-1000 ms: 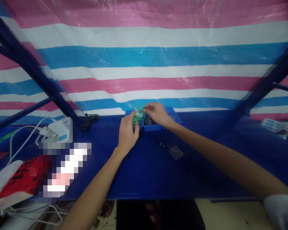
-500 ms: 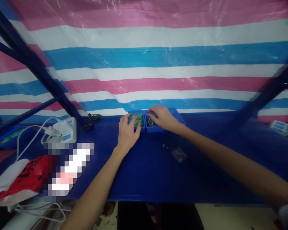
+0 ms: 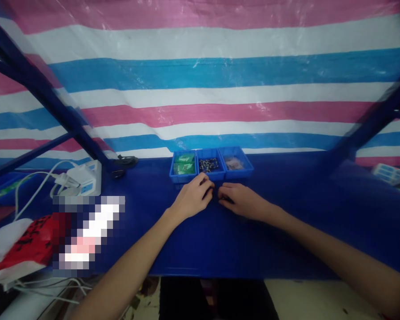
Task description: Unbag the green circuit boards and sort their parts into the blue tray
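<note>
Three blue bins stand side by side at the back of the blue table (image 3: 186,249). The left bin (image 3: 183,179) holds green packets (image 3: 184,164), the middle one small dark and silvery parts (image 3: 209,165), the right one (image 3: 245,172) clear packets (image 3: 234,163). Just in front of the middle bin is my left hand (image 3: 195,194), fingers curled and closed. My right hand (image 3: 235,198) is close by on the right, its fingers pinched together. Whatever either hand holds is too small or hidden to make out.
A white power strip (image 3: 92,180) with cables lies at the left, near a dark object (image 3: 118,173). A red and white bag (image 3: 30,244) sits at the front left. Blue frame bars rise at both sides, before a striped sheet (image 3: 200,71).
Both hands have come back from the bins to the table in front of them, and their fingers have closed. The clear packet that lay on the table is no longer visible there.
</note>
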`<state>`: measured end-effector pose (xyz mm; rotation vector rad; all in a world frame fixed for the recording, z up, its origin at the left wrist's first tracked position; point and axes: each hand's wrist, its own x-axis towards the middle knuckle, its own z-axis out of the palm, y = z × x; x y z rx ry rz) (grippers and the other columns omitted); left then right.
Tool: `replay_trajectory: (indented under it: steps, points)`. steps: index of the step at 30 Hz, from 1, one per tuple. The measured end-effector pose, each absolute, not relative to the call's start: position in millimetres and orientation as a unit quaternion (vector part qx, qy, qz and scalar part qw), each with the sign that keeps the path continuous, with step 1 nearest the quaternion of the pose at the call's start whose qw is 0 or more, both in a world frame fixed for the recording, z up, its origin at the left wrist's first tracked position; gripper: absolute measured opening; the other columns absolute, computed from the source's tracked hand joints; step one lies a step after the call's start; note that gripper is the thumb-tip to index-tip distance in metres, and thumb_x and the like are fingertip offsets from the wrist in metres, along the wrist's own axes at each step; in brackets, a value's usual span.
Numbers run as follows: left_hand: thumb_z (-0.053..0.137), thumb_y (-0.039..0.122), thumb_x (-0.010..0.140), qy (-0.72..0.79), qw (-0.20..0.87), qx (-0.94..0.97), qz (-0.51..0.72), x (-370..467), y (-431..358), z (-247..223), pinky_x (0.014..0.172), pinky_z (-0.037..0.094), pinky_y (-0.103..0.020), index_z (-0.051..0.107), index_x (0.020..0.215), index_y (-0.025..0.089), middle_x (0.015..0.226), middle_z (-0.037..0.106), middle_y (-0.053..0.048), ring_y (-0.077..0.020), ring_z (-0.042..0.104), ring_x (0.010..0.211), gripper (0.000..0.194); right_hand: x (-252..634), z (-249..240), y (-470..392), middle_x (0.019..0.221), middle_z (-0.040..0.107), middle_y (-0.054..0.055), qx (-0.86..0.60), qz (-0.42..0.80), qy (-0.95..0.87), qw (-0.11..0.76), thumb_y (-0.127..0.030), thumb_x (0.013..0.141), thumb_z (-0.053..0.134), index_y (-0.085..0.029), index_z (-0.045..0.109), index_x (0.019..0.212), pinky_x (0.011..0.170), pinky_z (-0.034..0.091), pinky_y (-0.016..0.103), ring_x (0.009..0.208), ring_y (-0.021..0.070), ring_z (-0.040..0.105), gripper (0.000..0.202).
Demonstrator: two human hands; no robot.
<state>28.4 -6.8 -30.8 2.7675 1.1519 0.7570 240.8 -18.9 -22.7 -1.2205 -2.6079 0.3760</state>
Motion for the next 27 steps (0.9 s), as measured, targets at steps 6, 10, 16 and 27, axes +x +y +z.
replay_trajectory:
  steps: [6, 10, 16, 27]
  points:
    - [0.053, 0.028, 0.097, 0.370, 0.038, 0.909, 0.190, 22.9, -3.0, -29.1, 0.073, 0.050, -0.029, 0.060, 0.103, 0.019, 0.099, 0.061, -0.002, -0.0176, 0.063, 0.088, 0.013, 239.3, -24.6, -21.0, 0.089, 0.066, 0.005, -0.429, 0.123, -0.875, 0.187, -0.017, 0.092, 0.057, -0.019, 0.063, 0.089, 0.071, 0.043, 0.029, 0.077, 0.0174, 0.061, 0.007]
    - [0.059, 0.039, 0.095, 0.361, 0.036, 0.913, 0.187, 25.3, -4.7, -32.1, 0.067, 0.047, -0.027, 0.060, 0.099, 0.019, 0.097, 0.061, -0.001, -0.0163, 0.061, 0.082, 0.020, 236.2, -23.4, -22.0, 0.082, 0.068, 0.002, -0.432, 0.159, -0.841, 0.285, -0.016, 0.091, 0.057, -0.019, 0.064, 0.090, 0.066, 0.042, 0.026, 0.070, 0.0149, 0.061, 0.007]
    - [0.056, 0.034, 0.098, 0.360, 0.033, 0.906, 0.219, 29.7, -6.2, -36.5, 0.067, 0.045, -0.026, 0.060, 0.095, 0.018, 0.091, 0.060, -0.001, -0.0147, 0.060, 0.079, 0.017, 231.5, -23.3, -27.4, 0.078, 0.072, -0.002, -0.428, 0.214, -0.801, 0.361, -0.020, 0.093, 0.058, -0.021, 0.065, 0.090, 0.061, 0.042, 0.023, 0.064, 0.0123, 0.063, 0.008]
    - [0.052, 0.037, 0.101, 0.355, 0.038, 0.895, 0.268, 27.2, -5.3, -35.5, 0.068, 0.047, -0.025, 0.063, 0.100, 0.018, 0.094, 0.064, -0.002, -0.0140, 0.062, 0.078, 0.022, 236.3, -25.5, -20.0, 0.081, 0.074, 0.001, -0.440, 0.203, -0.807, 0.338, -0.019, 0.093, 0.057, -0.020, 0.070, 0.094, 0.066, 0.044, 0.026, 0.066, 0.0147, 0.064, 0.014]
